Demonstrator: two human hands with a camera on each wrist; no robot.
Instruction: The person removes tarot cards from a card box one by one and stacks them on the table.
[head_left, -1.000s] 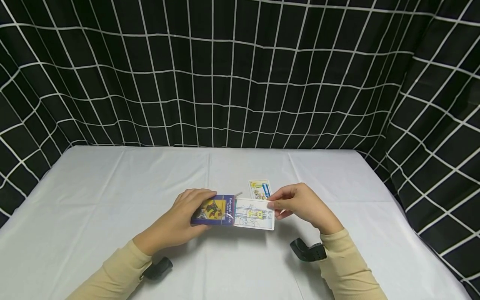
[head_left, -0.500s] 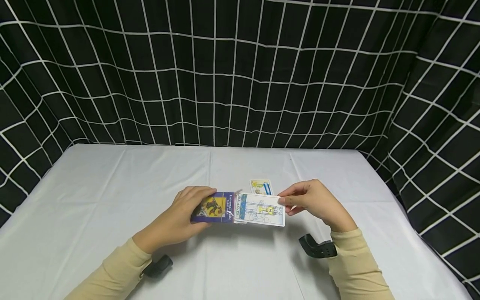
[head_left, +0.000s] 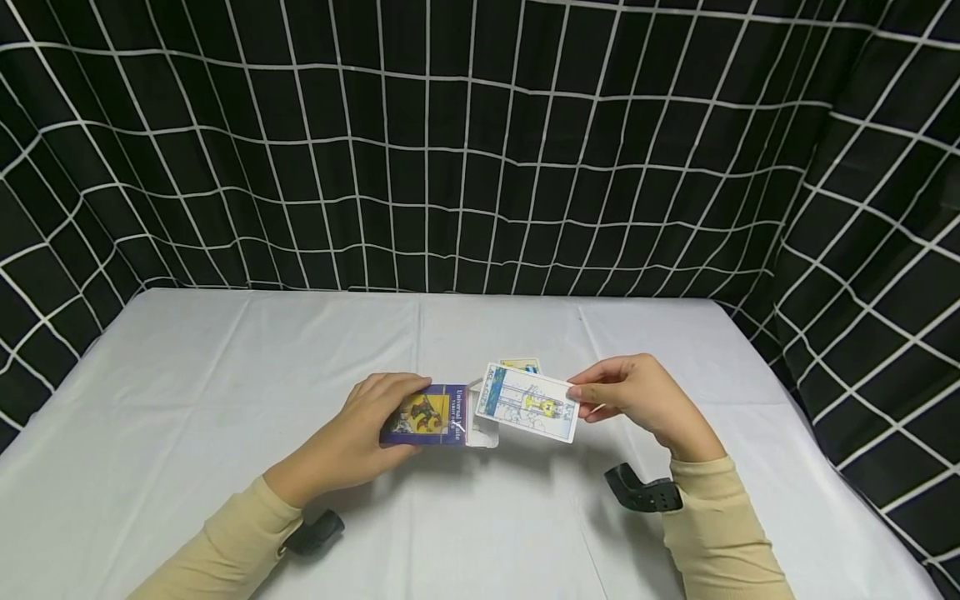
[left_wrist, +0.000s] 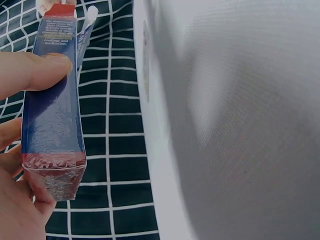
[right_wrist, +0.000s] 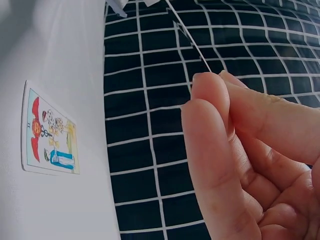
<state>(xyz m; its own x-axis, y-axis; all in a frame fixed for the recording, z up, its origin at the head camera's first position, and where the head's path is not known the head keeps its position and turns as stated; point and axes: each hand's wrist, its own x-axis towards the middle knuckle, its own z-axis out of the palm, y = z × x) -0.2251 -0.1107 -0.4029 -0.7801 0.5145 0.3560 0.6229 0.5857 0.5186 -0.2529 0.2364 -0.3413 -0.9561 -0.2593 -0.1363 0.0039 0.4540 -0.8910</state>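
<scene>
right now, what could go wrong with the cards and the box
The right hand pinches the held card at just one end, so it might slip or bend.

The left hand grips the box above the table; tipping its open end down could spill anything inside.

Lowering the held card straight down might cover or nudge the loose card lying on the table.

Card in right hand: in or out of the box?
Out. In the head view, the end of the card nearest the box shows whole, beyond the box's edge.
</scene>
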